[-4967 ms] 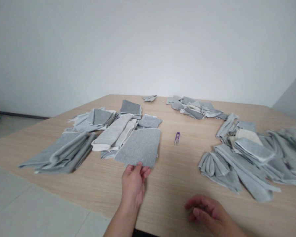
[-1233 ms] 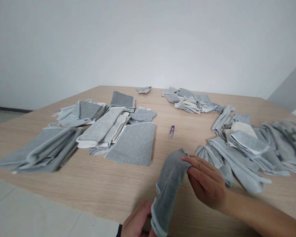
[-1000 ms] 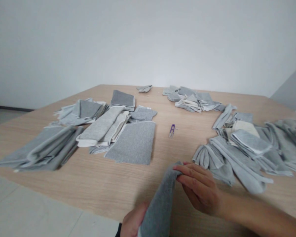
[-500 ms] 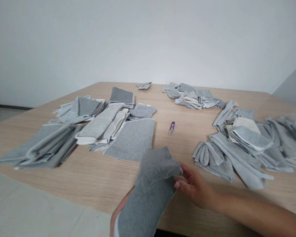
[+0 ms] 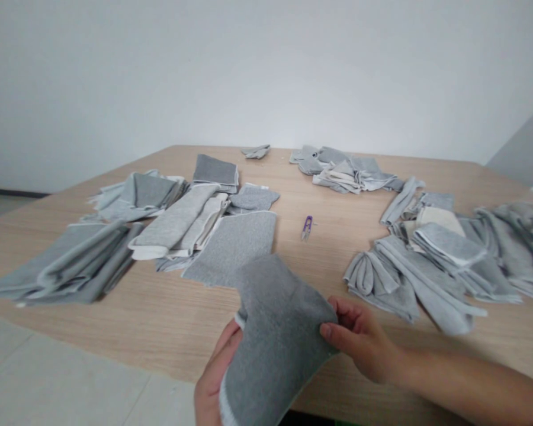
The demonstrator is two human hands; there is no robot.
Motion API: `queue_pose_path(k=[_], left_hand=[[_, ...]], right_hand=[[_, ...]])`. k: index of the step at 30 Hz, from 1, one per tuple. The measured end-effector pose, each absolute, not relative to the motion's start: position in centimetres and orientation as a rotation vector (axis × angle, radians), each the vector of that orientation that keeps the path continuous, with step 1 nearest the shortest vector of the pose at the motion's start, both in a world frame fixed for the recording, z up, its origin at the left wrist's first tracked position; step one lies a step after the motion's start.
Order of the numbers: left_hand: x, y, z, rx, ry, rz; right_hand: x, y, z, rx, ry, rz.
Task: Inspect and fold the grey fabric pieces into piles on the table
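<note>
A grey fabric piece (image 5: pixel 279 331) with white overlocked edging is held up above the table's front edge. My left hand (image 5: pixel 215 373) grips it from the left side, its fingertips hidden behind the cloth. Thumb and fingers of my right hand (image 5: pixel 359 337) are closed on the right edge of the same piece. Just beyond it, a flat grey fabric panel (image 5: pixel 240 242) lies on the table. Farther off lie purple-handled thread snips (image 5: pixel 307 227), untouched.
Folded grey pieces (image 5: pixel 80 260) and lighter folded cloths (image 5: pixel 177 219) lie to the left. A loose heap of grey and cream fabric (image 5: pixel 444 254) spreads over the right of the wooden table (image 5: pixel 195 331). Another heap (image 5: pixel 346 168) lies at the back, near the wall.
My right hand has shifted slightly right, and the fabric's folded-over right part now spreads flatter and wider. More of my left hand shows at the fabric's left edge.
</note>
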State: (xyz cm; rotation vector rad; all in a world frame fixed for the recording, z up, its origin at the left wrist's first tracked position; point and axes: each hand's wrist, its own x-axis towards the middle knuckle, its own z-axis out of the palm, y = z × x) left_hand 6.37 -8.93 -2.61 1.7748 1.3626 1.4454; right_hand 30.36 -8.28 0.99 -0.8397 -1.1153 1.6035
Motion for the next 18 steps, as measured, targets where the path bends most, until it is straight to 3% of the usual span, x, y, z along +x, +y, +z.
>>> queue_pose_path(k=[7, 11, 14, 18], left_hand=[[7.4, -7.7, -2.0, 2.068, 1.571, 1.294], [6.7, -8.1, -1.7, 2.115, 1.611, 1.481], [5.6, -9.0, -0.5, 2.277, 1.497, 1.626], [5.8, -9.9, 0.9, 2.677, 1.125, 1.366]], right_hand=[[30.3, -9.4, 2.3, -0.805, -0.842, 1.686], [29.9, -9.3, 2.5, -0.893, -0.76, 1.587], [29.5, -9.4, 2.7, -0.945, -0.715, 1.537], [29.1, -10.0, 2.8, -0.942, -0.675, 1.591]])
